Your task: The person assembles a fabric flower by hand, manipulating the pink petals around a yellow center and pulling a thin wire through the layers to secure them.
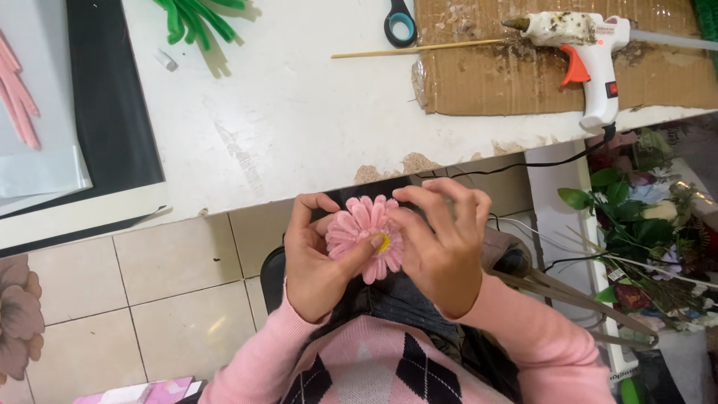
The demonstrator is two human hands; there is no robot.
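A pink pipe-cleaner flower [357,228] with a yellow centre sits between both hands, held above my lap just below the table edge. My left hand [318,258] grips it from the left, thumb pressed near the yellow centre. My right hand [441,243] holds its right side, fingers curled over the upper petals. Both wrists wear pink sleeves.
On the white table [299,112] lie a white and orange glue gun [587,45] on stained cardboard [538,75], a thin wooden stick [419,49], blue-handled scissors [400,22], green pipe cleaners [194,19] and pink ones [15,90]. A flower bouquet [651,232] stands right, over tiled floor.
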